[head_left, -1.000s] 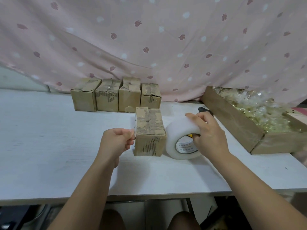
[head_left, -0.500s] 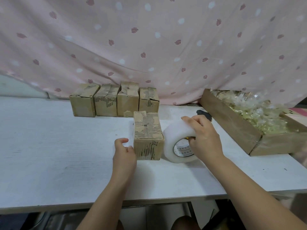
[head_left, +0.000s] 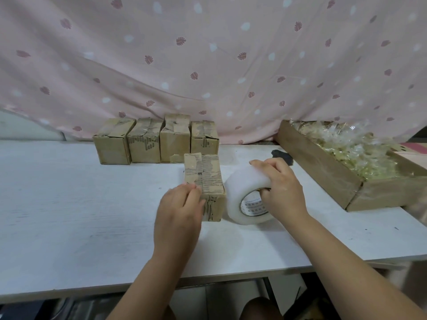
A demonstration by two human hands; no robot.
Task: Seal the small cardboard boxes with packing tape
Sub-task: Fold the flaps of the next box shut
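Lying lengthwise away from the person, box apparently touches tape roll.

two bare arms cross the near edge of the white table. the left forearm and the right forearm are uncovered from the wrist down to where the picture cuts them off. above the table, the left hand and right hand are bare too, with bare wrists. the left fingertips are slightly blurred and the nails too small to judge. below the table's near edge a rounded bare knee shows in shadow.
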